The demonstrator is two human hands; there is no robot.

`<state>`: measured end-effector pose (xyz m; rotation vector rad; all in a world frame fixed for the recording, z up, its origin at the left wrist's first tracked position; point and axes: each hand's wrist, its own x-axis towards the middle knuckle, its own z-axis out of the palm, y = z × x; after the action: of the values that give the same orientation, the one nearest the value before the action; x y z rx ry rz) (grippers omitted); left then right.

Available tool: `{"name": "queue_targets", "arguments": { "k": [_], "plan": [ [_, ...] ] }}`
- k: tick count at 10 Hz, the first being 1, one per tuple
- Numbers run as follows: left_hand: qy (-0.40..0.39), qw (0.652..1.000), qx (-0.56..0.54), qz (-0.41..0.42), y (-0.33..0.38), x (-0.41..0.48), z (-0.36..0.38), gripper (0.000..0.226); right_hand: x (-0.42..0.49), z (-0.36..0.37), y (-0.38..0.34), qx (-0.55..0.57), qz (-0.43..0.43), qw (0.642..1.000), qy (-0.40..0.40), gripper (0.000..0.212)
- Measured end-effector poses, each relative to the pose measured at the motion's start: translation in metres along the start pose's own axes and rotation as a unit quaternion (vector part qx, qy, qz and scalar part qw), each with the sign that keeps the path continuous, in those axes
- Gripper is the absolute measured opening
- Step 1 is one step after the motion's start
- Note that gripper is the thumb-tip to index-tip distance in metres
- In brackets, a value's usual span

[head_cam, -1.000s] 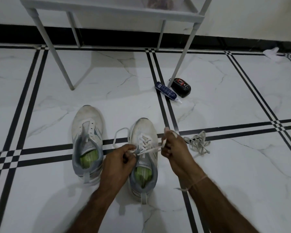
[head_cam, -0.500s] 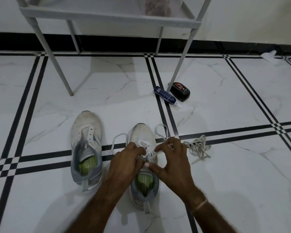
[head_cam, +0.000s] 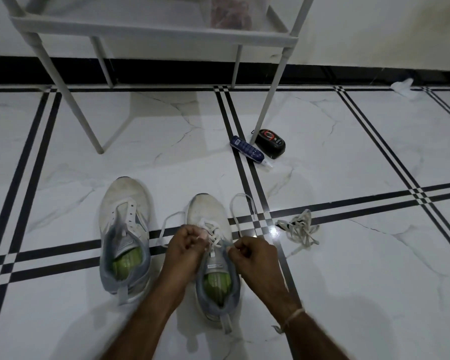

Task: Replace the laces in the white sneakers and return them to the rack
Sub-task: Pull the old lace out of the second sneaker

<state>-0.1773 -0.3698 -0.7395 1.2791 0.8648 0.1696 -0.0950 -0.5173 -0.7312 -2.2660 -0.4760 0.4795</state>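
My left forearm [head_cam: 146, 320] and right forearm [head_cam: 312, 336] are bare all the way down to the lower edge of the view, with fine hair along both. My left grip [head_cam: 187, 245] and right grip [head_cam: 252, 253] are bare as well, knuckles and short nails showing. Round my right wrist sits a thin pale thread [head_cam: 295, 315], wound perhaps twice, though blur makes the turns hard to count. A short loose end [head_cam: 277, 329] of it hangs off the wrist's inner side.

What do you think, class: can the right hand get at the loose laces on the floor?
Probably yes: only bare floor separates the right hand from the loose laces, though its fingers pinch a shoelace.
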Motion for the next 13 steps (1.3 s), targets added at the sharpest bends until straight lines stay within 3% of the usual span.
{"name": "queue_targets", "arguments": {
  "k": [1,2,3,4,5,6,7,8,9,10,11,12,13],
  "plan": [
    [0.005,0.934,0.297,0.197,-0.002,0.004,-0.008,0.020,-0.001,0.001,0.002,0.019,0.011,1.000,0.003,0.023],
    [0.030,0.824,0.510,0.245,0.009,0.010,-0.007,0.021,-0.002,0.002,0.003,0.009,0.009,1.000,0.002,0.023],
    [0.071,0.918,0.363,0.145,0.015,0.012,0.000,0.021,-0.003,0.004,0.003,-0.010,-0.003,1.000,0.004,0.023],
    [0.096,0.978,-0.179,-0.053,0.028,0.011,-0.003,0.029,-0.003,0.005,0.005,0.005,0.006,1.000,0.008,0.025],
    [0.023,0.990,0.097,0.096,0.015,0.006,-0.003,0.020,-0.003,0.005,0.003,-0.007,0.006,1.000,0.006,0.027],
    [-0.059,0.893,0.385,0.225,0.002,0.007,-0.002,0.013,-0.003,0.004,0.000,-0.003,0.005,1.000,0.007,0.031],
    [-0.050,0.822,0.499,0.270,0.003,0.013,-0.003,0.011,-0.004,0.002,0.001,0.010,0.006,1.000,0.005,0.030],
    [-0.031,0.853,0.430,0.292,-0.003,0.009,-0.004,0.019,-0.005,0.001,-0.001,0.023,0.013,1.000,-0.003,0.027],
    [0.020,0.996,0.019,0.090,0.007,0.005,-0.001,0.026,-0.006,0.000,-0.001,0.028,0.017,0.999,-0.005,0.028],
    [0.028,0.926,-0.369,-0.077,0.024,0.008,-0.010,0.036,-0.005,-0.002,0.006,0.037,0.030,0.999,0.000,0.025],
    [0.021,0.998,0.009,0.065,0.017,0.009,-0.014,0.017,-0.004,-0.002,0.008,0.024,0.027,0.999,-0.001,0.023],
    [-0.082,0.893,0.373,0.237,-0.001,0.005,-0.007,0.019,-0.003,-0.001,0.007,0.015,0.020,1.000,0.002,0.024],
    [-0.062,0.837,0.463,0.284,-0.001,0.010,-0.002,0.005,-0.003,-0.001,0.007,0.020,0.020,1.000,-0.007,0.024]
  ]
}}
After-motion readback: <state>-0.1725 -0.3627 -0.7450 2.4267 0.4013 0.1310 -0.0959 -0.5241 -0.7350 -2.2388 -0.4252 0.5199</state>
